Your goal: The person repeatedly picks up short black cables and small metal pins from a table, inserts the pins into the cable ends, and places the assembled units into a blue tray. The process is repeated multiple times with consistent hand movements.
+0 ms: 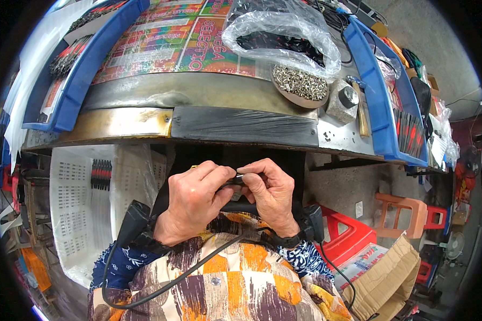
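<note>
Both hands meet just below the front edge of the worktop (144,124), close to the person's chest. The left hand (195,200) is curled, its fingers (219,174) pinched narrow on a small dark slim part (234,182) with a short silver metal tip (240,175) that shows between the 2 hands. The right hand (270,195) faces it, its fingers (254,167) also pinched narrow on the same part from the other side, so the part sits between the fingertips of both hands, over a dark cloth at the person's lap; what exactly the part is cannot be told, since the fingers cover most of it. Both wrists carry dark bands, and a black cable (187,275) runs from the left wrist across a patterned apron. On the worktop, well apart from the hands, a round brown dish (284,92) holds a heap of small silver metal pieces (300,83). Behind it lies a clear plastic bag (284,27) with dark slim parts inside. Just to the right of the dish stands a grey block (337,107), with a wooden-handled hammer (362,115) beside it. A blue tray (377,101) borders the worktop on the right and another blue tray (85,75) on the left. A white perforated crate (75,214) stands below on the left, and a red plastic stool (353,235) on the right.
</note>
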`<state>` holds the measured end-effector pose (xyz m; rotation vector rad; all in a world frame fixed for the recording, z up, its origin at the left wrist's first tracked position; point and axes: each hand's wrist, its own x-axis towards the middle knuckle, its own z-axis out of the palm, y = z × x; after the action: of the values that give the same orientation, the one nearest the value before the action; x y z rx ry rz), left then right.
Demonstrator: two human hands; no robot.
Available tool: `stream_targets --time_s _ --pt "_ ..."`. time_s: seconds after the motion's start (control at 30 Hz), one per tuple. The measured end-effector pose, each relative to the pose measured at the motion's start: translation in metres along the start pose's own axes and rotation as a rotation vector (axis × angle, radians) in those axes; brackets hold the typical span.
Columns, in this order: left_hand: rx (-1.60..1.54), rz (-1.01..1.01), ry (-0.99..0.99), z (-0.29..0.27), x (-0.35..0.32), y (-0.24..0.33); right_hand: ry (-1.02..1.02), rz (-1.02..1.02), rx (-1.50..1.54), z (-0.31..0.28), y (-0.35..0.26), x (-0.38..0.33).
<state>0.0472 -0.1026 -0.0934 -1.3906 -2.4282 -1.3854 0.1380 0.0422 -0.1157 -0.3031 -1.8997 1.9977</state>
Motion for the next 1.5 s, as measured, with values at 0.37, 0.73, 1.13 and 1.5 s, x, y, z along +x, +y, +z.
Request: stream_targets --time_s 0.37,0.73,1.13,1.5 --pt "-0.741 -0.653 -0.442 -0.021 0.014 -0.008 -0.089 -0.087 -0.096 -0.001 0.002 0.001" --pt "-0.987 -0.748 -0.292 -0.005 -0.001 -0.01 -0.067 -0.073 -0.103 0.0 0.007 -0.004" --pt "-1.048 -0.729 -0.254 0.002 -0.009 -0.007 -0.083 -0.137 -0.1 -0.003 0.007 -0.005" --pt "-1.086 -0.706 -0.256 0.004 -0.008 -0.008 -0.069 -0.192 -0.142 -0.005 0.005 -0.004"
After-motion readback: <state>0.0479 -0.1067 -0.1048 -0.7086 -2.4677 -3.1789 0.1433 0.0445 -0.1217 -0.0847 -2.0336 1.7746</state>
